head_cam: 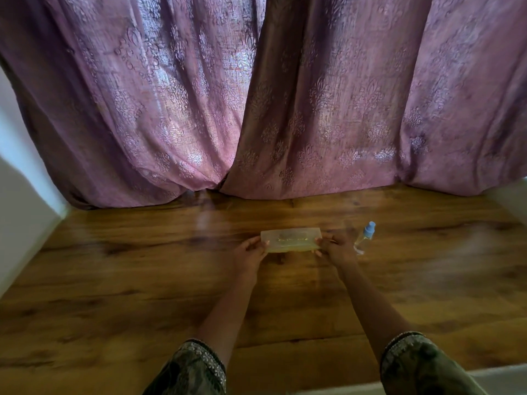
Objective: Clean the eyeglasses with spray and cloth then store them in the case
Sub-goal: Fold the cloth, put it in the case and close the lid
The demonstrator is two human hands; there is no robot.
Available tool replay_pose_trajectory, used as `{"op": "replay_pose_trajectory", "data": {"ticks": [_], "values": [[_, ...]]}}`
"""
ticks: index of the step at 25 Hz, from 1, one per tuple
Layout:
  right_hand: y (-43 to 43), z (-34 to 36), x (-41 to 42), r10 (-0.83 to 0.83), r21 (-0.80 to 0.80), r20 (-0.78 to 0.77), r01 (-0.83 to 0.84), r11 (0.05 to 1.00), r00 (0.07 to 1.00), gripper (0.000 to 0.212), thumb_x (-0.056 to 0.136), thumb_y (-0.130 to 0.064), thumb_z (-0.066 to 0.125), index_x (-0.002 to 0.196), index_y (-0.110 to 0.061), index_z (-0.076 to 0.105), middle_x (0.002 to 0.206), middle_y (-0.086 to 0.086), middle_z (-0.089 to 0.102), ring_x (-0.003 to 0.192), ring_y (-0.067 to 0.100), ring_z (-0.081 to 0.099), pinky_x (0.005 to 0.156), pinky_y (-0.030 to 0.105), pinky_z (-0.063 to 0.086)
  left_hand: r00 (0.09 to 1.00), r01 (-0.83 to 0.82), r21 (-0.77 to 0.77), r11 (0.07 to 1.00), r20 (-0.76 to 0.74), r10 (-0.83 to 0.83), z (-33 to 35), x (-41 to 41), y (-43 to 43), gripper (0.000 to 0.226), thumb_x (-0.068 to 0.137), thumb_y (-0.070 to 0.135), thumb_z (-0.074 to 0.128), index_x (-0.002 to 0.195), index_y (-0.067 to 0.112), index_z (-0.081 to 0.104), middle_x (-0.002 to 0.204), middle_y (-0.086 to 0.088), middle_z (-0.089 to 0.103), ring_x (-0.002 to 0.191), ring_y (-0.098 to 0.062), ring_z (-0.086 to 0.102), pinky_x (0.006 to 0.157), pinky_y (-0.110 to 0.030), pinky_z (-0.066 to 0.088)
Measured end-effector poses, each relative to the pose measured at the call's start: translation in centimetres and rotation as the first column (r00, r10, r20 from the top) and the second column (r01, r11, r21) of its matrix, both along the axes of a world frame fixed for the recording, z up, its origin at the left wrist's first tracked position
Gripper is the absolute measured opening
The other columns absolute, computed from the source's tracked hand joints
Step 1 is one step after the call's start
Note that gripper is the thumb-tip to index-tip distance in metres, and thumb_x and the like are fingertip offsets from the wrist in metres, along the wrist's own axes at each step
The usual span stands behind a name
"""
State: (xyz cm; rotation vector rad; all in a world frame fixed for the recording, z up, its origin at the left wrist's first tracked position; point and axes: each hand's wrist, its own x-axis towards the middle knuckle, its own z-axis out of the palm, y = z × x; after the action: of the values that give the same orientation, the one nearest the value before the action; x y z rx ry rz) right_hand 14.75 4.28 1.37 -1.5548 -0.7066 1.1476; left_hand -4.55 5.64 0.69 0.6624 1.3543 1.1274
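A translucent, pale yellow eyeglass case (291,240) lies closed on the wooden table (142,280), with a faint gold shape showing through its lid. My left hand (251,253) grips its left end and my right hand (336,248) grips its right end. A small clear spray bottle (366,236) with a blue cap stands just right of my right hand. The eyeglasses themselves are not plainly visible, and no cloth is in sight.
Purple patterned curtains (256,95) hang along the far edge of the table and touch its surface. A white wall (25,201) borders the table's left side, and a white edge (499,374) runs along the near right.
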Motion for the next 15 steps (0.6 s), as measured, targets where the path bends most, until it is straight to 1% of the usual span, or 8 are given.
{"op": "replay_pose_trajectory", "data": {"ticks": [1,3,6,7,9,10,12,15], "values": [[0.8,0.0,-0.2,0.006,-0.010,0.015,-0.006,1.000,1.000,0.014,0.082,-0.004,0.066,0.096,-0.003,0.065,0.092,0.012,0.067,0.069,0.016,0.065,0.064,0.025,0.056,1.000,-0.012,0.000,1.000,-0.008,0.012,-0.1,-0.1,0.7,0.034,0.083,0.003,0.063,0.116,-0.002,0.057,0.103,-0.010,0.059,0.094,-0.020,0.058,0.080,-0.027,0.052],[2.3,-0.1,-0.4,0.025,-0.024,0.023,-0.025,0.999,0.999,0.015,0.083,-0.001,0.064,0.098,0.000,0.065,0.093,0.013,0.066,0.074,0.019,0.062,0.068,0.028,0.053,0.999,-0.042,-0.009,0.999,-0.024,0.042,-0.5,-0.2,2.1,0.034,0.083,0.003,0.063,0.116,-0.003,0.057,0.103,-0.011,0.060,0.091,-0.019,0.059,0.078,-0.025,0.052],[4.1,0.1,-0.6,0.049,-0.085,0.071,-0.043,0.995,0.996,0.017,0.083,-0.005,0.065,0.100,-0.004,0.066,0.082,0.006,0.066,0.077,0.022,0.062,0.073,0.033,0.054,0.998,-0.058,-0.029,0.998,-0.035,0.057,-0.8,0.0,3.8,0.033,0.084,0.003,0.063,0.116,-0.003,0.057,0.100,-0.011,0.060,0.089,-0.019,0.059,0.083,-0.029,0.051],[4.7,0.0,-0.5,0.053,-0.102,0.094,-0.043,0.994,0.994,0.017,0.083,-0.007,0.065,0.100,-0.006,0.066,0.078,0.004,0.066,0.074,0.021,0.062,0.073,0.034,0.053,0.997,-0.060,-0.042,0.997,-0.041,0.059,-0.9,0.1,4.2,0.033,0.084,0.003,0.063,0.116,-0.002,0.057,0.100,-0.010,0.060,0.091,-0.020,0.059,0.086,-0.030,0.051],[5.5,-0.2,-0.4,0.054,-0.111,0.076,-0.046,0.993,0.996,0.017,0.084,-0.007,0.065,0.100,-0.011,0.065,0.077,0.003,0.064,0.071,0.020,0.061,0.070,0.035,0.053,0.996,-0.059,-0.058,0.997,-0.069,0.055,-1.4,0.4,5.1,0.033,0.083,0.006,0.064,0.115,0.001,0.059,0.104,-0.011,0.062,0.097,-0.023,0.060,0.092,-0.034,0.049],[5.8,-0.3,-0.4,0.064,-0.128,0.083,-0.054,0.990,0.994,0.017,0.084,-0.007,0.065,0.099,-0.014,0.065,0.080,0.004,0.065,0.073,0.021,0.061,0.071,0.037,0.053,0.994,-0.056,-0.058,0.997,-0.097,0.050,-1.6,0.4,5.5,0.032,0.083,0.008,0.065,0.115,0.004,0.060,0.108,-0.011,0.063,0.100,-0.024,0.061,0.095,-0.036,0.049],[6.6,-1.0,-0.2,0.103,-0.165,0.129,-0.081,0.983,0.986,0.019,0.083,-0.010,0.067,0.101,-0.015,0.066,0.091,0.007,0.068,0.084,0.024,0.063,0.082,0.040,0.053,0.988,-0.041,-0.075,0.996,-0.154,0.029,-2.4,0.5,6.2,0.032,0.082,0.015,0.067,0.113,0.011,0.062,0.113,-0.010,0.065,0.103,-0.025,0.061,0.097,-0.041,0.048],[8.4,-3.9,0.7,0.139,-0.201,0.163,-0.105,0.974,0.977,0.028,0.077,-0.016,0.072,0.105,-0.016,0.067,0.101,0.009,0.070,0.092,0.027,0.065,0.090,0.045,0.052,0.979,-0.039,-0.105,0.994,-0.203,0.017,-3.1,0.8,6.7,0.033,0.081,0.019,0.068,0.114,0.013,0.062,0.113,-0.010,0.066,0.103,-0.024,0.062,0.097,-0.040,0.049]]}}
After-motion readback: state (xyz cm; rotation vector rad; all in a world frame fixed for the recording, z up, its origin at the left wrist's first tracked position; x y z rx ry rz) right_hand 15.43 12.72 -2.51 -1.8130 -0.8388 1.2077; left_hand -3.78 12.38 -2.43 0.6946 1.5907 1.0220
